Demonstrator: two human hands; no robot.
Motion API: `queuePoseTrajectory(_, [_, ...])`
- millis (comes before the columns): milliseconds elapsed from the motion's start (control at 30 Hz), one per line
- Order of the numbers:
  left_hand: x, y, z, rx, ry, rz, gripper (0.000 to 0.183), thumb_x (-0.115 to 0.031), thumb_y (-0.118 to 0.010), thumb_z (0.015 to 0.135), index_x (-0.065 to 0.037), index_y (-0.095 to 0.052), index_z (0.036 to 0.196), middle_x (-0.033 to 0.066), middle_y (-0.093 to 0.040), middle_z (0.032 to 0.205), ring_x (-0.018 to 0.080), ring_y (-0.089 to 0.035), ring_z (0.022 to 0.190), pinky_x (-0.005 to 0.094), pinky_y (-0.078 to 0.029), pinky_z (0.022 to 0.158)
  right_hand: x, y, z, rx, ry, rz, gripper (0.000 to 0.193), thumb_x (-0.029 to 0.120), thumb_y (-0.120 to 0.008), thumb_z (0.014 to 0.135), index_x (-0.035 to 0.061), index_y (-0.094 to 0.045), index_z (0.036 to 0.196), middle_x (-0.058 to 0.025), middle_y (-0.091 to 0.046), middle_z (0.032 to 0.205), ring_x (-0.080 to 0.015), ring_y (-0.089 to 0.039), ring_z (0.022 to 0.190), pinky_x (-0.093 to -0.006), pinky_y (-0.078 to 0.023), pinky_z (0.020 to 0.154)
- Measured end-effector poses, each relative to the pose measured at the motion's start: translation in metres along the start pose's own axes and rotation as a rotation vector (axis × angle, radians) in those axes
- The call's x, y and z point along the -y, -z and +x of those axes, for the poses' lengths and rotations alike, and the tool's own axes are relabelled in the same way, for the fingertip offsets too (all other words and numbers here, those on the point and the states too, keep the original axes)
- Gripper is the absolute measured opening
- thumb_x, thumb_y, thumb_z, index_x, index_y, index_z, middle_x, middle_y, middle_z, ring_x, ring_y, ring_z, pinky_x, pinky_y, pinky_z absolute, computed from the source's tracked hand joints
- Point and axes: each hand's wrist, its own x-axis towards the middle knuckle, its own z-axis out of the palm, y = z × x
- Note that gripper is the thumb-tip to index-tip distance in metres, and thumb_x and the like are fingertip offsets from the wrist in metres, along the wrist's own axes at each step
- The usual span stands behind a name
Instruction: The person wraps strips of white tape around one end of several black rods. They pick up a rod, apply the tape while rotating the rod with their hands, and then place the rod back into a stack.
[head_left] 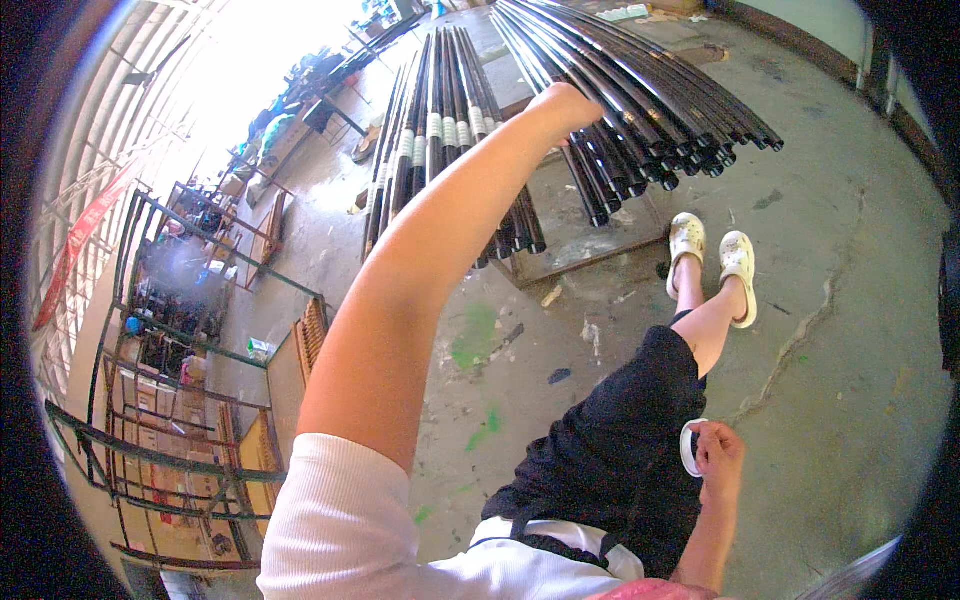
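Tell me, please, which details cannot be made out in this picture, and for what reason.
In the head view:
- Left hand: fingers mostly hidden behind the hand itself.
- Dark rods on the right: some far ends cut off by the upper edge.
- White round object: partly covered by the right hand.
- Background clutter: too small, blurred.

The left hand (563, 107) is over glossy black poles (650, 118); the right hand (719, 460) holds a round white object (686, 450).

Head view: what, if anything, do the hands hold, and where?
The right hand holds a white round thing by its right side; the left hand is at the black poles, grip hidden.
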Motion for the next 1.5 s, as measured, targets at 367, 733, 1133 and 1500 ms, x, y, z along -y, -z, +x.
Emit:
queuePoseTrajectory(367, [0.007,-0.001,0.021,-0.222,0.188,-0.999,0.005,-0.007,-0.055,0.068,-0.002,-0.053,0.067,0.0098,-0.053,0.061,0.0191,-0.053,0.045,0.0324,-0.041,0.038,-0.019,0.027,-0.007,-0.036,-0.003,0.038,0.014,0.015,-0.056,0.085,0.0038,-0.065,0.082,0.0076,-0.040,0.054,-0.0006,-0.031,0.043,-0.0180,-0.020,0.039])
queuePoseTrajectory(733, [-0.002,-0.048,-0.212,-0.011,-0.326,-1.497,0.041,-0.012,-0.049,0.087,-0.005,-0.036,0.125,0.0125,-0.054,0.100,0.0221,-0.059,0.073,0.0366,-0.052,0.062,-0.006,0.006,-0.013,0.045,0.063,0.019,0.019,0.012,-0.054,0.083,0.0048,-0.064,0.098,0.0075,-0.042,0.057,-0.0016,-0.032,0.047,-0.0179,-0.021,0.042])
queuePoseTrajectory(1133, [0.005,-0.082,-0.302,0.220,-0.408,-1.104,0.068,-0.008,-0.058,0.082,-0.009,-0.018,0.137,0.0161,-0.051,0.101,0.0102,-0.047,0.045,0.0198,-0.037,0.036,0.075,-0.013,-0.072,0.243,0.400,0.172,0.058,0.009,-0.055,0.079,0.0026,-0.035,0.133,-0.0097,-0.060,0.074,-0.0064,-0.043,0.047,-0.0172,-0.034,0.044])
queuePoseTrajectory(1500, [0.015,-0.095,-0.330,0.315,-0.752,-0.787,0.035,-0.021,-0.078,0.067,-0.006,-0.060,0.093,0.0093,-0.044,0.103,0.0092,-0.047,0.062,0.0208,-0.040,0.054,0.087,-0.036,-0.107,0.222,0.542,-0.042,0.054,0.014,-0.057,0.082,-0.0002,-0.037,0.130,-0.0065,-0.060,0.075,-0.0090,-0.054,0.063,-0.0194,-0.040,0.057])
